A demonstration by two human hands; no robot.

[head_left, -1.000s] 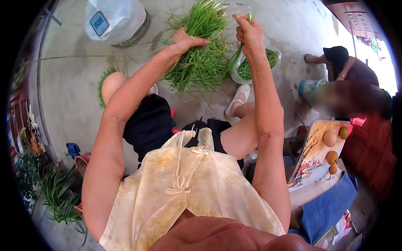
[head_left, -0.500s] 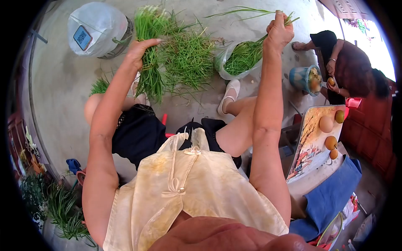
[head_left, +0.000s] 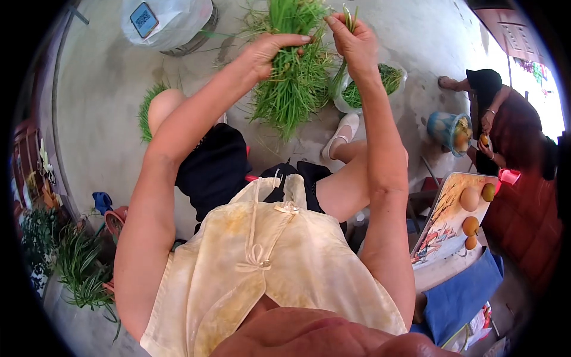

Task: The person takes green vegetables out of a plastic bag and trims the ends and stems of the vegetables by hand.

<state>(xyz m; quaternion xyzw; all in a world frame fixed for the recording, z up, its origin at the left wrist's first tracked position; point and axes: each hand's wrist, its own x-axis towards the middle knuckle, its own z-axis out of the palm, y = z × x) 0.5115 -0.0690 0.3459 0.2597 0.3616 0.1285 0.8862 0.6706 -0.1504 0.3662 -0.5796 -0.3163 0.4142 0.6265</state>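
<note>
My left hand [head_left: 269, 55] is closed around a thick bunch of chives [head_left: 286, 98], its thumb pressed across the stalks. The bunch hangs above the floor between my knees, leaves pointing both up and down. Close to its right side, my right hand [head_left: 358, 52] pinches a few chive stalks [head_left: 339, 78], whose ends stick up past the fingers. Behind the bunch lies a loose heap of chives [head_left: 321, 59], partly hidden by it. Beyond my right wrist sits a clear plastic bag [head_left: 399, 76] with more chives in it.
A bag-covered bucket [head_left: 172, 21] with a phone [head_left: 144, 20] on top stands front left. At right, a seated person [head_left: 511, 116] handles a round fruit beside a blue bucket [head_left: 440, 128]. Nearer, a picture-topped table [head_left: 437, 232] carries several round fruits. Potted plants [head_left: 83, 262] stand at left.
My right hand has moved left with its few stalks, close to the bunch. My left hand has shifted right with the bunch. The whole view has turned slightly.
</note>
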